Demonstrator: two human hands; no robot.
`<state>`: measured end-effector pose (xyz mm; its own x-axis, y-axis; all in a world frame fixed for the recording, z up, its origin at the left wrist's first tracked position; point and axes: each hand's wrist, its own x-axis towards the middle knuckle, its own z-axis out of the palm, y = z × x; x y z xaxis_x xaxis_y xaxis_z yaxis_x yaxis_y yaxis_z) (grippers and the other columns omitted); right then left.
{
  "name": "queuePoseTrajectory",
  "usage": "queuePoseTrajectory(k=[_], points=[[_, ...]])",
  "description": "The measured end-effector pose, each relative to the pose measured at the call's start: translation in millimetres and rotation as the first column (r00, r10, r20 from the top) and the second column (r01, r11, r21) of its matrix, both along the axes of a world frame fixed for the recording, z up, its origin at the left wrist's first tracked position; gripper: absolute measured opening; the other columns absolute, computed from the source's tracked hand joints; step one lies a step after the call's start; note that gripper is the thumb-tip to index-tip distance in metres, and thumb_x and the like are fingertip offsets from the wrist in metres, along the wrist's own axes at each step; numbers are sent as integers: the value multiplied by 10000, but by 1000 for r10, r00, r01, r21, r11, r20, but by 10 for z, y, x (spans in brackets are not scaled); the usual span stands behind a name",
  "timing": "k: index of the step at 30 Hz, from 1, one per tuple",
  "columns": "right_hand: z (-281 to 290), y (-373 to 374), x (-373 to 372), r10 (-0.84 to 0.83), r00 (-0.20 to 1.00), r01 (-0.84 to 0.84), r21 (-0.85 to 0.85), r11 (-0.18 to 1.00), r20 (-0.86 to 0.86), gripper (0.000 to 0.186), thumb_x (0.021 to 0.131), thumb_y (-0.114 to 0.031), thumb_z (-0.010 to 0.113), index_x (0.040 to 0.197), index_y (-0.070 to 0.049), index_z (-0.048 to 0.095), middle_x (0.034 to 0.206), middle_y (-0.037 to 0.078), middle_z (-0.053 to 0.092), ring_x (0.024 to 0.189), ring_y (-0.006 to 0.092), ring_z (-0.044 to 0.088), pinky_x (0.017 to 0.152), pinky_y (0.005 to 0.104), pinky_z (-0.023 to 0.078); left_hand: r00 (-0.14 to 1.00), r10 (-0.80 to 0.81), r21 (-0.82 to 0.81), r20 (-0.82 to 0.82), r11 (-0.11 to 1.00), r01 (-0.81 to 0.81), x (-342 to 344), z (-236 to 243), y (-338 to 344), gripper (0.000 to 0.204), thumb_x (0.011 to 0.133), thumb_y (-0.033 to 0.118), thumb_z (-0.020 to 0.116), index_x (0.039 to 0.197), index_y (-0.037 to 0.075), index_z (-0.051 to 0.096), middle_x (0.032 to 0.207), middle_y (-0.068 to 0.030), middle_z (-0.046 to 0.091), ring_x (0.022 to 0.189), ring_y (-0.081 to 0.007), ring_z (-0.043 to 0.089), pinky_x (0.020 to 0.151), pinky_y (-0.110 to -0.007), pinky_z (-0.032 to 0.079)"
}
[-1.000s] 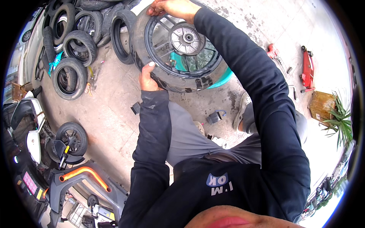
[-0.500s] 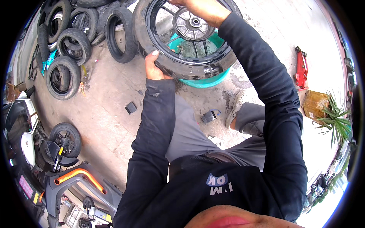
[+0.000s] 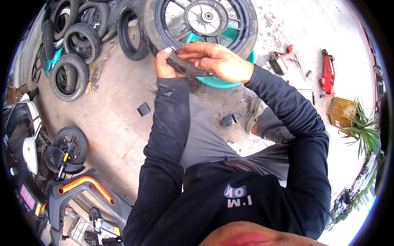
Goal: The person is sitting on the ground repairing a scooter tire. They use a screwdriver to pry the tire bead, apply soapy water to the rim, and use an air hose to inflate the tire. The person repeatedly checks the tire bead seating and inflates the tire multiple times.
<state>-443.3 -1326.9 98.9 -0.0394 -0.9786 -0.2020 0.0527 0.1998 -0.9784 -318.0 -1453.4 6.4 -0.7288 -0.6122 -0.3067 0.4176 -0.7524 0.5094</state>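
A motorcycle wheel with a black tyre and dark spokes is tilted above a teal basin. Its pale, round hub faces up. My left hand grips the tyre's near left edge, thumb on top and fingers underneath, mostly hidden. Against the near part of the tyre, by the rim, lies my right hand, with its fingers stretched out side by side; no object shows in it. The wheel covers much of the basin.
Several loose tyres are piled at the far left. To the right lie a red power drill, a red floor jack and a cardboard box. Two small dark blocks rest on the floor near my legs.
My right hand has come from the wheel's far side to the tyre's near edge. The hub now shows a paler face. The drill has come into sight beyond my right arm.
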Motion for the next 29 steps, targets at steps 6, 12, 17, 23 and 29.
queuePoseTrajectory(k=[6,12,17,23,29], points=[[30,422,-474,248,948,-251,14,968,-198,507,855,5,461,1352,66,542,1329,176,606,1280,257,562,1110,352,408,995,90,-47,-29,995,-92,86,22,-105,484,774,339,597,1105,-13,615,969,-177,678,907,-319,666,845,-484,560],[-616,926,-1754,114,903,-140,34,990,415,311,854,-152,505,1020,46,678,1022,197,717,803,288,739,786,383,611,970,223,-53,-98,972,-228,198,52,-231,532,761,358,601,1139,-17,603,1014,-191,666,969,-361,653,859,-542,548],[-2829,840,-1302,-407,788,612,524,592,-462,451,865,-228,599,1262,-15,615,1139,225,683,1064,342,670,951,440,524,964,259,-38,-58,964,-261,332,170,-243,475,776,349,589,1128,30,605,976,-152,663,923,-315,650,835,-492,549],[-3777,662,-777,-679,732,396,850,347,-64,286,1006,-317,532,959,-38,576,746,110,603,619,245,591,532,404,498,944,325,-185,60,933,-309,506,121,-231,482,773,330,596,1132,9,611,985,-181,678,933,-342,665,869,-513,548],[-2298,495,-1194,-743,358,467,580,667,565,294,1070,-298,409,834,-128,453,659,-2,403,494,97,321,388,231,237,931,324,-147,170,942,-301,480,121,-284,443,789,312,587,1113,11,617,983,-172,686,937,-340,664,903,-530,531]])
